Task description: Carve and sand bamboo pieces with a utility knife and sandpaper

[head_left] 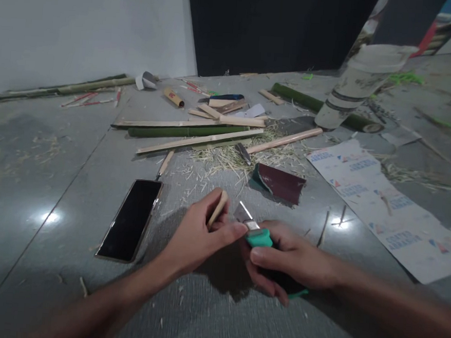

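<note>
Just right of the phone, over the grey floor, I have both bare hands close together on my remote feed. The left hand has its fingers closed on one pale wood piece, held on a slant, I judge, so that its upper end stays free. Beside it, the right hand has its fingers clamped around one green-handled knife; that grip sits on the handle, presumably to spare the skin, with the blade pointing away from the palm. The left thumb comes right up to the knife (whether it touches, I can't tell from where I sit).

Counting outward from the phone: one wooden-handled tool just beyond its far right corner, likely put there for easy reach; two long pale strips farther beyond, with one green length between them; one hammer beyond and to the right, its head among shavings too many to count. Well right of the phone lie one curled dark red sheet and one printed white sheet; farther off, beyond both, is one bucket.
</note>
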`<action>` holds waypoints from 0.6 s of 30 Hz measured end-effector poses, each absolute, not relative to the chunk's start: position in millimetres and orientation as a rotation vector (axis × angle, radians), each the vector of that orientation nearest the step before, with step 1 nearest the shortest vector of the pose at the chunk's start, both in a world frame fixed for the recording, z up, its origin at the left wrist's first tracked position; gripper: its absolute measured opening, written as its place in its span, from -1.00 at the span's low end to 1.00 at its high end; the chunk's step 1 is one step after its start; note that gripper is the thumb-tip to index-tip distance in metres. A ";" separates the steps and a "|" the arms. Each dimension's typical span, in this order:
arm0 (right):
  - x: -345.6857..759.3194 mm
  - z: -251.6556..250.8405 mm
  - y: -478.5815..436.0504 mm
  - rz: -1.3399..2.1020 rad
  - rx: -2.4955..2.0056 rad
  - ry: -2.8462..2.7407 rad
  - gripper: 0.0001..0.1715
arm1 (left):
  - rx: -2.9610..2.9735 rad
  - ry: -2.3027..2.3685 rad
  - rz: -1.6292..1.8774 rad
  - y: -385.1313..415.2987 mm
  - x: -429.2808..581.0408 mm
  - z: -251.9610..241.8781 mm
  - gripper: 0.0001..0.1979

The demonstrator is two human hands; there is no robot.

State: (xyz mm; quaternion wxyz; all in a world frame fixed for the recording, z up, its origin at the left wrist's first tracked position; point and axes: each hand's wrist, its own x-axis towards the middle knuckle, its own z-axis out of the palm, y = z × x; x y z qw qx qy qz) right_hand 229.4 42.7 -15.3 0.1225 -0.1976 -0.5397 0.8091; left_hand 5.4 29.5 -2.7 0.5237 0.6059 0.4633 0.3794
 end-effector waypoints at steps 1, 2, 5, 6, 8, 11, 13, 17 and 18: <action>229.1 -14.2 42.7 2.391 -0.585 -1.584 -0.39 | 1.460 1.090 0.883 29.0 5.1 -2.9 -0.65; 228.6 -13.0 42.6 2.427 -0.597 -1.586 -0.39 | 1.468 1.078 0.850 28.1 5.2 -3.1 -0.65; 226.5 -10.5 42.4 2.527 -0.632 -1.580 -0.40 | 1.481 1.054 0.740 24.9 6.7 -3.4 -0.62; 225.9 -10.3 42.4 2.547 -0.636 -1.578 -0.39 | 1.485 1.041 0.713 24.0 7.3 -3.4 -0.62; 225.2 -11.3 42.7 2.561 -0.623 -1.583 -0.36 | 1.493 1.010 0.679 23.0 8.0 -3.4 -0.62; 225.8 -14.9 43.3 2.582 -0.594 -1.576 -0.33 | 1.476 0.957 0.683 23.1 7.9 -2.9 -0.62; 226.8 -17.1 43.6 2.602 -0.582 -1.558 -0.34 | 1.435 0.899 0.693 24.0 7.4 -2.0 -0.63; 228.0 -17.7 44.2 2.622 -0.598 -1.515 -0.41 | 1.383 0.846 0.692 27.3 6.6 -0.3 -0.63; 228.0 -16.9 44.6 2.617 -0.598 -1.504 -0.44 | 1.382 0.861 0.694 28.2 6.4 -0.4 -0.63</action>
